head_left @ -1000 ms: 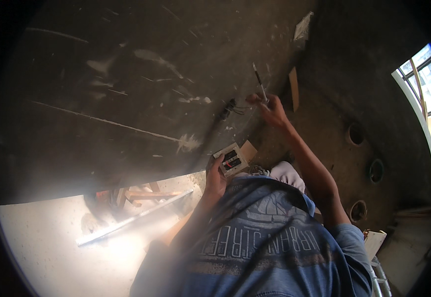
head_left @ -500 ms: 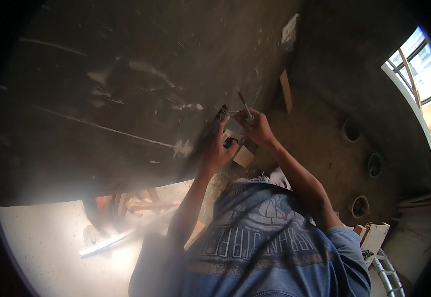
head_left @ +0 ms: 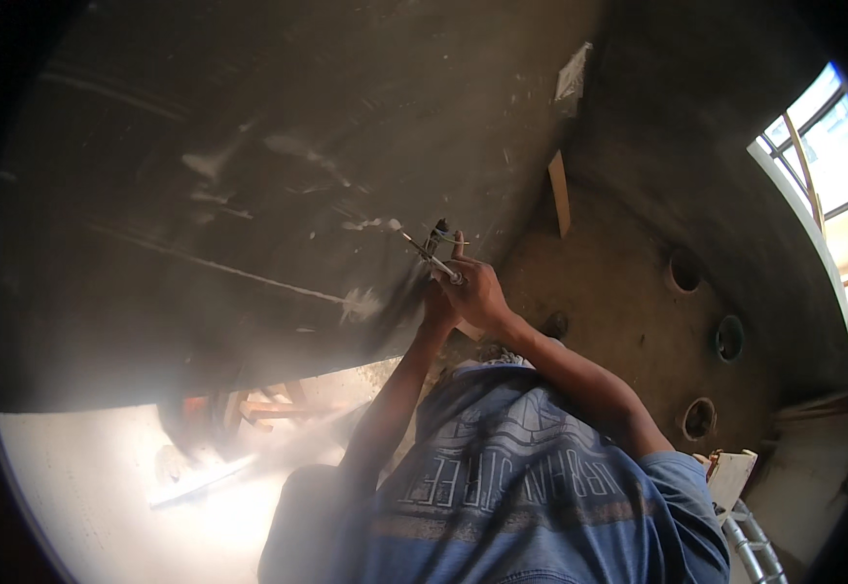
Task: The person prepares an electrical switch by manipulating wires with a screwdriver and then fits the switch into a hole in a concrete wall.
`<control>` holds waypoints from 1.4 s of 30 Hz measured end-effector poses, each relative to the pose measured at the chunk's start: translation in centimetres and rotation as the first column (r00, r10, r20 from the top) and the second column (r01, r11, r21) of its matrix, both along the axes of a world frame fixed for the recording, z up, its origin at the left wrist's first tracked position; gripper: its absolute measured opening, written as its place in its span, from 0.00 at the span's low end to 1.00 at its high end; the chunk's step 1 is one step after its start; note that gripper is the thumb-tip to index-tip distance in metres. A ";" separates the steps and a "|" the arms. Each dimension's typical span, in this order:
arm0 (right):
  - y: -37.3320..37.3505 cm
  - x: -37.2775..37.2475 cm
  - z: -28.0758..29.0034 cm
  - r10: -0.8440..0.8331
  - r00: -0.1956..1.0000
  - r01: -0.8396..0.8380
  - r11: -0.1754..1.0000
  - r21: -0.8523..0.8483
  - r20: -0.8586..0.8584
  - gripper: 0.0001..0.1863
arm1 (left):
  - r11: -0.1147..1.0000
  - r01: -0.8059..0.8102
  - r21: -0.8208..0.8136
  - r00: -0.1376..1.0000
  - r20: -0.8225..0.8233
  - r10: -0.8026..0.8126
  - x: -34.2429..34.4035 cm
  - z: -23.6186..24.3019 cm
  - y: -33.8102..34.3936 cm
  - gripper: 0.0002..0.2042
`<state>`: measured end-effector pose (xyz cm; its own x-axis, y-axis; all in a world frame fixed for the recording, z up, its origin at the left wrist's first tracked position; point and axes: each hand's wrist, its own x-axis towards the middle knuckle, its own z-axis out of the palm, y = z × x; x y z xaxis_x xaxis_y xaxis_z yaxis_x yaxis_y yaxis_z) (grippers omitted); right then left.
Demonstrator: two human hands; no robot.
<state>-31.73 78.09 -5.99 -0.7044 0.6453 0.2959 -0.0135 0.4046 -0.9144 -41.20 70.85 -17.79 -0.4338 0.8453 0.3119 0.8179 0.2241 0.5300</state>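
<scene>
My right hand (head_left: 480,294) is closed around a slim screwdriver-like tool (head_left: 431,258), which points up and left across the wall. One finger of that hand stretches up beside thin wires (head_left: 455,239). These wires come out at a narrow dark opening (head_left: 439,231) in the grey wall. Close against the right hand, and partly behind it, is my left hand (head_left: 438,310). Its fingers are hidden, so whether it grips anything does not show.
The grey plastered wall (head_left: 200,185) fills the upper left. A wooden strip (head_left: 560,195) leans near the corner. Round openings, such as one with a pale rim (head_left: 698,419), lie to the right. A metal ladder (head_left: 755,545) stands at lower right, and a window (head_left: 832,146) is at upper right.
My right hand has moved left and down, over my left hand. The tool has swung from upright to slanting left. A white-and-dark fitting seen by my left hand is now hidden.
</scene>
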 end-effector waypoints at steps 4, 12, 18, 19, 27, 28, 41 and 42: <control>3.6 2.7 -0.3 -0.174 0.975 0.191 0.975 -0.116 0.137 0.12 | 0.993 0.080 -0.092 0.991 0.115 -0.070 1.0 2.2 -1.3 0.41; 6.6 0.6 1.9 0.043 0.967 0.099 0.843 -0.528 0.251 0.28 | 0.995 0.085 0.051 0.982 0.166 -0.092 2.7 13.3 -4.0 0.38; 6.6 -0.7 -1.7 0.256 0.966 -0.246 0.874 -0.420 -0.033 0.24 | 0.979 0.021 -0.204 0.968 0.249 0.031 1.6 15.6 -2.7 0.39; 6.6 -0.9 -1.9 0.245 0.967 -0.252 0.880 -0.402 -0.069 0.22 | 0.978 0.012 -0.206 0.965 0.259 0.042 1.5 15.3 -3.1 0.40; 11.5 -2.3 -1.5 0.342 0.939 -0.306 0.790 -0.531 -0.031 0.12 | 0.970 -0.084 -0.228 0.977 0.172 0.125 1.2 13.3 -4.2 0.42; 12.2 -2.7 -0.8 0.340 0.940 -0.302 0.770 -0.562 -0.039 0.12 | 0.964 -0.108 -0.245 0.975 0.162 0.150 0.9 12.8 -4.4 0.43; 10.4 5.3 -0.3 0.353 0.934 -0.350 0.880 -0.323 -0.049 0.14 | 0.938 -0.327 -0.118 0.391 0.886 0.248 5.5 12.6 -7.2 0.20; 9.7 5.3 -1.2 0.353 0.933 -0.358 0.888 -0.288 -0.069 0.15 | 0.907 -0.395 -0.149 0.305 0.910 0.282 6.0 12.6 -7.3 0.18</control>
<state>-26.45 87.81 -7.17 -0.9001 0.4110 0.1447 -0.1197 0.0861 -0.9891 -35.24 63.51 -5.16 -0.7363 0.5461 -0.3995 -0.2987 0.2674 0.9161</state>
